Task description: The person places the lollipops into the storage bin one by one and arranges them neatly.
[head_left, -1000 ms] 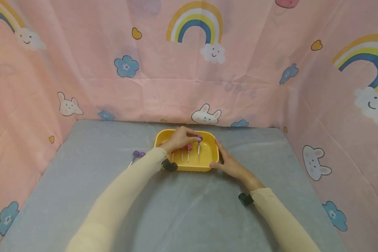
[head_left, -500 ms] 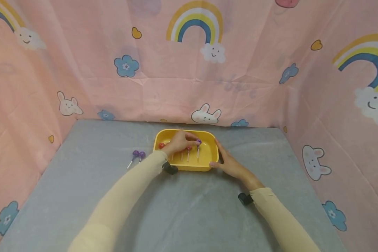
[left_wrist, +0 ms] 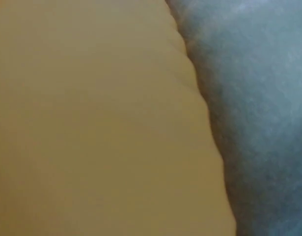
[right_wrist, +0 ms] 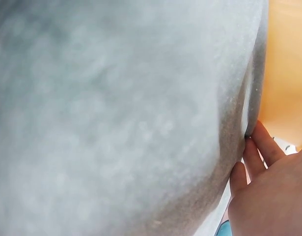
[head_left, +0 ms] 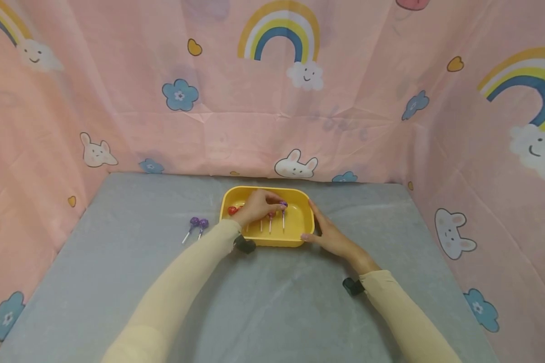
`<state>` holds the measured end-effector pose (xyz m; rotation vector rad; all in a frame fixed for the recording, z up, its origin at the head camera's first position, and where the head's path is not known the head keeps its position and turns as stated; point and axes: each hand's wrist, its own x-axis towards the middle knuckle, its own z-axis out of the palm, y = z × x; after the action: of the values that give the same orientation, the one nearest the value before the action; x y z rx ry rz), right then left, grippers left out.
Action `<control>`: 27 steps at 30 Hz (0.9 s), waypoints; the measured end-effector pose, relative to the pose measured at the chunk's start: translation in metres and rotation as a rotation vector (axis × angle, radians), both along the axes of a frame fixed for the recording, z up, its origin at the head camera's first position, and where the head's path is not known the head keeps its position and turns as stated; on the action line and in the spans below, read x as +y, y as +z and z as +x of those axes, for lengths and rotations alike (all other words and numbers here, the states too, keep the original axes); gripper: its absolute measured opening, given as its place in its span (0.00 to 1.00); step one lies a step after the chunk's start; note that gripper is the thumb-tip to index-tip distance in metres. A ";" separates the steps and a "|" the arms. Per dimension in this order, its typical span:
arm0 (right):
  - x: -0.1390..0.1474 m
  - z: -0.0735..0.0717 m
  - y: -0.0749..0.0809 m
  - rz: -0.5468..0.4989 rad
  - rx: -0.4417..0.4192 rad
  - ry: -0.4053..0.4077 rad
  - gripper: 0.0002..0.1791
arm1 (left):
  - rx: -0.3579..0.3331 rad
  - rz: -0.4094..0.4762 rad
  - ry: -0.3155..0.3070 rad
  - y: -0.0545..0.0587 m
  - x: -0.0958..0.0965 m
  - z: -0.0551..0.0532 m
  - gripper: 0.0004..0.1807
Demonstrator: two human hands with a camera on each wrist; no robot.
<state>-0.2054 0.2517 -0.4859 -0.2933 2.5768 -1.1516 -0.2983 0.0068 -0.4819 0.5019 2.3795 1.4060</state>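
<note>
Inside the yellow tray [head_left: 300, 222], my left hand [head_left: 256, 206] pinches the head of a purple lollipop [head_left: 283, 214], its white stick pointing toward me. Red lollipops [head_left: 232, 210] lie in the left and middle of the tray, partly covered by that hand. Fairly straight fingers of my right hand [head_left: 333, 237] lie along the tray's right side, with the thumb at its front right corner. In the right wrist view, the fingers [right_wrist: 261, 142] of my right hand show at the lower right. A cream sleeve [left_wrist: 101, 123] fills most of the left wrist view, and the left hand is hidden there.
Left of the tray, two purple lollipops [head_left: 199, 223] lie on the grey table cover [head_left: 272, 297]. A pink printed curtain [head_left: 236, 131] stands behind the table and at both sides.
My left hand has lowered the purple lollipop toward the tray floor and slightly left. The two purple lollipops on the table have come into fuller view. My right hand stays at the tray.
</note>
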 end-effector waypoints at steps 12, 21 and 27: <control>0.000 0.000 -0.001 -0.008 0.001 0.003 0.57 | 0.151 -0.096 -0.038 -0.002 0.001 0.002 0.14; 0.000 -0.001 -0.002 0.002 -0.014 -0.008 0.57 | 0.207 -0.175 -0.038 -0.001 0.002 0.006 0.14; 0.001 -0.002 -0.004 -0.007 0.004 0.003 0.57 | 0.222 -0.180 -0.037 0.001 0.004 0.007 0.12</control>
<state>-0.2073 0.2525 -0.4901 -0.3016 2.5753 -1.1600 -0.2910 0.0103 -0.4810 0.6803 2.6245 1.1588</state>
